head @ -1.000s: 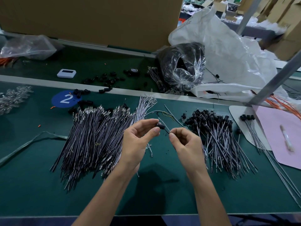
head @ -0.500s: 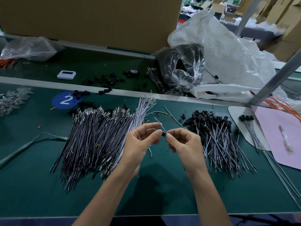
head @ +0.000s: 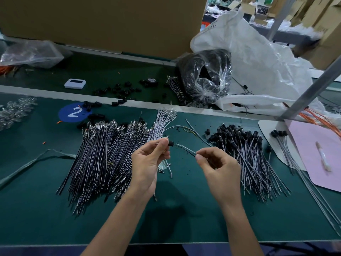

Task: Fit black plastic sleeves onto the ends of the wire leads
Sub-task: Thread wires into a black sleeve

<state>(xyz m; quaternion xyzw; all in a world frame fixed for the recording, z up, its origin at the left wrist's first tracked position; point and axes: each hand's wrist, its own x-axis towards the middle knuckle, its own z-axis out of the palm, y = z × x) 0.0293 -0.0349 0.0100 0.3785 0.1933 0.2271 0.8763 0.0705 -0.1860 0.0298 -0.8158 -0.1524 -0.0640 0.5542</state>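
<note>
My left hand [head: 147, 163] pinches a small black plastic sleeve [head: 171, 143] at its fingertips. A thin wire lead [head: 184, 148] runs out of the sleeve to my right hand [head: 217, 165], which pinches the wire about a hand's width away. Both hands hover above the green table. A big pile of bare wire leads [head: 107, 154] lies to the left under my left hand. To the right lies a pile of leads with black sleeves on their ends [head: 245, 145].
Loose black sleeves [head: 118, 93] are scattered at the back near a blue "2" sticker [head: 73, 112]. A clear bag of black parts [head: 204, 74] and a white sack [head: 258, 58] stand behind. A pink sheet [head: 317, 154] and a slanted metal post [head: 310, 89] are at the right.
My hands, close together before, have drawn apart: the right hand slid rightward along the wire while the left keeps the sleeve.
</note>
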